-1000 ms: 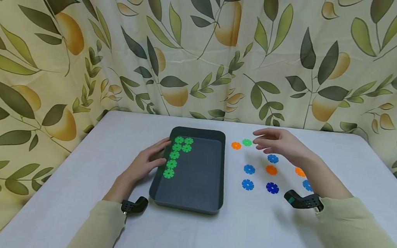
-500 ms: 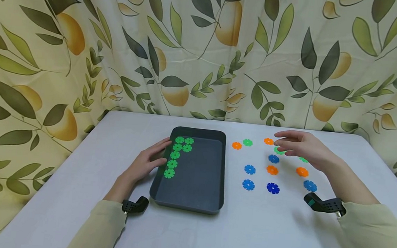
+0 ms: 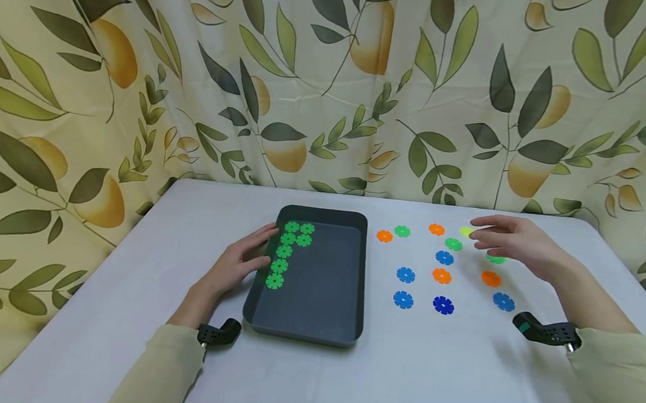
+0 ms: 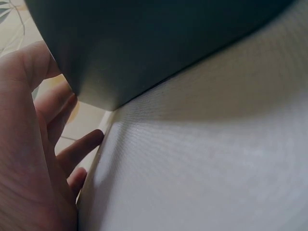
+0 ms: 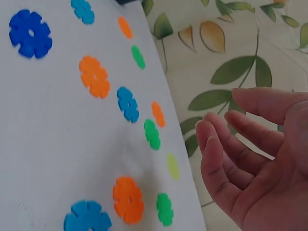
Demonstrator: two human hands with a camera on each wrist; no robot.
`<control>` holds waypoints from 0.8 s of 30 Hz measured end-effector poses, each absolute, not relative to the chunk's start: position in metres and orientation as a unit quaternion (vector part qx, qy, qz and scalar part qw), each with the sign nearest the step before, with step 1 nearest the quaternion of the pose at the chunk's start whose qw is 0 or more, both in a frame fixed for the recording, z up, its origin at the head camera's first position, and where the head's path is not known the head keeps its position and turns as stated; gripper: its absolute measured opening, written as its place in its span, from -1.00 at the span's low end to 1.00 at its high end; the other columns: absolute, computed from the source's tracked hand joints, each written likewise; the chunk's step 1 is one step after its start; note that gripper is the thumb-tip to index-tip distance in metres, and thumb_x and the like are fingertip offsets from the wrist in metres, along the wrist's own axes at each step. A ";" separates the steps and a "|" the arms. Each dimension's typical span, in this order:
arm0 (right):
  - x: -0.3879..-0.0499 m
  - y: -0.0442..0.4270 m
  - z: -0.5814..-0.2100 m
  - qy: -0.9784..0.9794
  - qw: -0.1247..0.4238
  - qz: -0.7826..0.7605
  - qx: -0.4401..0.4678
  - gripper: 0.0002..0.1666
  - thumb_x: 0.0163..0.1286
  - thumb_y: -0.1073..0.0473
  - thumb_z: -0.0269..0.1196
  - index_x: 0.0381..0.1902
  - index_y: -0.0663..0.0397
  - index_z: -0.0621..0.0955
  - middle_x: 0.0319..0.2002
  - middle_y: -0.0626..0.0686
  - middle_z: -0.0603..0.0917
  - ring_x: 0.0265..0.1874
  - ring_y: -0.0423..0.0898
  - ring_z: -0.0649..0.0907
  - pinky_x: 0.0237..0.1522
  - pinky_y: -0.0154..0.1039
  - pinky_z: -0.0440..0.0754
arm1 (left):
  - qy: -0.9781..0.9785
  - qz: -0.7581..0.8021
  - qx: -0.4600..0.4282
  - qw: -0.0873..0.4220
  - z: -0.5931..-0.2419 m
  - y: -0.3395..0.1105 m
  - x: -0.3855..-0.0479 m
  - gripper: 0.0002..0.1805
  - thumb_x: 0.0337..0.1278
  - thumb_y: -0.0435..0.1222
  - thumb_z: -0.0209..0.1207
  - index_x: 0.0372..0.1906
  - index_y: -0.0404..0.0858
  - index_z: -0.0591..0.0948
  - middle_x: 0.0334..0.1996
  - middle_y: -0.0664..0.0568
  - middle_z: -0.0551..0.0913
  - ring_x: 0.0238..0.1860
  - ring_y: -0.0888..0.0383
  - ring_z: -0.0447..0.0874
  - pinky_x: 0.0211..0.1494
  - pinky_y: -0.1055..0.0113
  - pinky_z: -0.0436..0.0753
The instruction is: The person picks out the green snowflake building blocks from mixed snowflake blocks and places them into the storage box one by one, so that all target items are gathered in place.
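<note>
In the head view the left hand [image 3: 232,269] touches the left wall of a dark grey tray [image 3: 312,338], its thumb and fingers fairly straight along the edge. Several green flower-shaped discs [image 3: 279,266] lie in the tray's left part, in a column with two beside its top. The right hand [image 3: 516,242] hovers over the far right of the table, beside a yellow disc [image 3: 465,232] it partly covers. In the right wrist view that hand [image 5: 260,154] is loosely bent and holds nothing. The left wrist view shows the left hand [image 4: 43,139] against the tray's outer side [image 4: 106,53].
Loose discs lie right of the tray: several blue [image 3: 403,299], several orange [image 3: 442,276], several green [image 3: 453,244] and a dark blue one [image 3: 443,305]. A white cloth [image 3: 308,384] covers the table; a leaf-patterned curtain [image 3: 328,132] hangs behind.
The right hand has moved right, above the loose discs, uncovering orange and green ones; the yellow disc now shows beside its fingertips. The left hand and the tray have stayed in place.
</note>
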State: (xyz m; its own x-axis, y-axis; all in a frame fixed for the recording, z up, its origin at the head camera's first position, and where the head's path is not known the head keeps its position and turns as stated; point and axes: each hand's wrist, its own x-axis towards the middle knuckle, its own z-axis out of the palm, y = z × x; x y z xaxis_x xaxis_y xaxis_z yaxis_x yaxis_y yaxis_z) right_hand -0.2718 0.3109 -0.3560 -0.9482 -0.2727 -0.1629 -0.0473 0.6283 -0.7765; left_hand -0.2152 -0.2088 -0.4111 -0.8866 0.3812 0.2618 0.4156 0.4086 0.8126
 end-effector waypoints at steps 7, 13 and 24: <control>-0.276 0.330 -0.366 0.908 0.132 -0.389 -0.075 -0.27 0.58 -0.03 0.11 0.45 0.40 0.26 0.25 0.46 0.49 0.07 0.19 0.65 -0.10 -0.38 0.61 | -0.842 -0.484 -0.238 0.023 -0.426 -0.214 -0.225 -0.37 0.34 -0.43 0.15 0.48 -0.40 0.32 0.54 -0.20 0.18 0.55 -0.15 0.02 0.52 -0.18 -0.02; -0.278 0.340 -0.372 0.915 0.132 -0.377 -0.061 -0.23 0.57 -0.06 0.13 0.44 0.42 0.25 0.26 0.48 0.44 0.07 0.21 0.62 -0.13 -0.39 0.61 | -0.843 -0.475 -0.247 0.037 -0.448 -0.223 -0.239 -0.36 0.37 -0.34 0.17 0.52 -0.22 0.34 0.55 0.02 0.20 0.56 0.01 0.03 0.53 -0.14 0.00; -0.281 0.355 -0.379 0.926 0.134 -0.350 -0.045 -0.19 0.56 -0.07 0.15 0.44 0.46 0.23 0.28 0.52 0.38 0.09 0.29 0.55 -0.12 -0.33 0.62 | -0.843 -0.475 -0.252 0.036 -0.448 -0.223 -0.240 -0.36 0.37 -0.34 0.17 0.51 -0.26 0.33 0.55 0.04 0.20 0.56 0.06 0.04 0.53 -0.09 0.01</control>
State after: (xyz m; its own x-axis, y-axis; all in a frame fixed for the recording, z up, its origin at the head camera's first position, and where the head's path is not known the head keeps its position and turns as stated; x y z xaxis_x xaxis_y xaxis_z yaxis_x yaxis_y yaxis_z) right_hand -0.2810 0.3553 -0.3791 -0.9599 -0.1773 -0.2169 0.0103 0.7513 -0.6599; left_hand -0.2398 -0.2227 -0.4483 -0.8707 0.3897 0.2999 0.4583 0.4223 0.7820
